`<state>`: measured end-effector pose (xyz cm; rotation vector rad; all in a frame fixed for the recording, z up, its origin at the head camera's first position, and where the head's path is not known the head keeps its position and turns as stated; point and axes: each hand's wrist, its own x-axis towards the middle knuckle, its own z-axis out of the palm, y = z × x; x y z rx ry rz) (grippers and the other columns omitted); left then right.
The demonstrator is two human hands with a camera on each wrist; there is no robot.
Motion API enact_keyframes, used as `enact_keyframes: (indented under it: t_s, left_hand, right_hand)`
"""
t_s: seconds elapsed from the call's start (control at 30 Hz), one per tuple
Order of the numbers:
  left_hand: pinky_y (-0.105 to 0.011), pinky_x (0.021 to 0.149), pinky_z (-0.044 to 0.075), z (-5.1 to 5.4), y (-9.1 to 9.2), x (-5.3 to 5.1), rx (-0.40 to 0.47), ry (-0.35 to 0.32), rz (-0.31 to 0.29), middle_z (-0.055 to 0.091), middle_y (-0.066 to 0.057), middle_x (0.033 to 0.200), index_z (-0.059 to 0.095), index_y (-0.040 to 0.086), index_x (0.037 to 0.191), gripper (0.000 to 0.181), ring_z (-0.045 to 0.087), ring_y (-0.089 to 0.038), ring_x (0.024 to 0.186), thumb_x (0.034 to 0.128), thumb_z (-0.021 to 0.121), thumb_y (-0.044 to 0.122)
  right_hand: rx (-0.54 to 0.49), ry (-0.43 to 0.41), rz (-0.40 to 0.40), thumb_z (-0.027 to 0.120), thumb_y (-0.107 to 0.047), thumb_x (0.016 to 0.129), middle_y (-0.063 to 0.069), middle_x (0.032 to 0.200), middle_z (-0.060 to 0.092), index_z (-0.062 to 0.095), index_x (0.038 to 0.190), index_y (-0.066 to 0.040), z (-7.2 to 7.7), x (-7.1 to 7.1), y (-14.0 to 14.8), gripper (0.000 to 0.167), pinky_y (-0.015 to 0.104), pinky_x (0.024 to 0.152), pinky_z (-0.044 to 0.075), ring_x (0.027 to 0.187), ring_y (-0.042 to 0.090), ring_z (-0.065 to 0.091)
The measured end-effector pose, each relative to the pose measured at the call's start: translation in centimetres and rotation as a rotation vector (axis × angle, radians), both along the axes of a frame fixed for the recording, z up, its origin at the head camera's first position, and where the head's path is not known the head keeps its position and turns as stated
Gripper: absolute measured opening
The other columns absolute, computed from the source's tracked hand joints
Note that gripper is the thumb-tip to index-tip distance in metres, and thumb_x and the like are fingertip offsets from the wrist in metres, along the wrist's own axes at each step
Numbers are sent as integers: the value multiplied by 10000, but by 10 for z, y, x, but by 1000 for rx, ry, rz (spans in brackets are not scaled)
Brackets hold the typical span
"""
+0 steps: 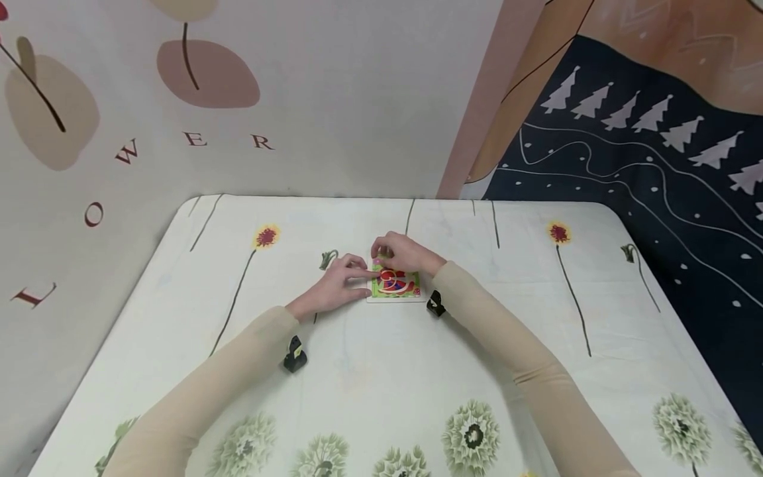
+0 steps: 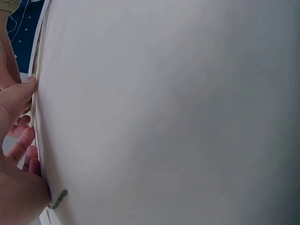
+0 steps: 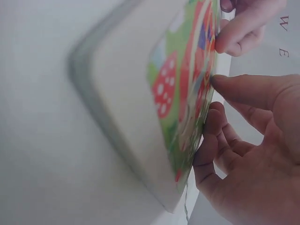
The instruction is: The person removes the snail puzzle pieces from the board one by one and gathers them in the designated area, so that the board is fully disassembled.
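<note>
One small white-edged board (image 1: 396,285) with a bright red and green picture lies in front of you, near the middle of the flower-printed tablecloth (image 1: 363,391). Your left hand (image 1: 336,285) sits at its left edge, index finger stretched onto the picture and thumb reaching the rim, with no grip closed round it. Your right hand (image 1: 408,253) arches over the far edge with bent fingers; you cannot tell whether it pinches anything, since the fingers hide that corner. A black device (image 1: 436,303) sits by your right cuff, just beside the board, and another black unit (image 1: 295,355) is by your left cuff, farther off. Beyond the table stand a pale wall (image 1: 357,99) with printed letters and, to the right, dark fabric (image 1: 685,218) with white trees.
</note>
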<state>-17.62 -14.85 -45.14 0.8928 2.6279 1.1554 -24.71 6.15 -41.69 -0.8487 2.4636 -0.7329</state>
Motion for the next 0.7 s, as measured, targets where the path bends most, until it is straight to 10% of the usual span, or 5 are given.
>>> enact_keyframes:
  t_s: [0.7]
  left_hand:
    - [-586,1044,323,2,0,1,17,-40,29,532,-198,1268,729,-4,1237,352,440,-396,1215,899,777,83]
  right_hand:
    - [-106,-60,83,490,139,948,218,1292,543,564,1296,54,-4,-3,5,366,368,986,421,1074,274,483]
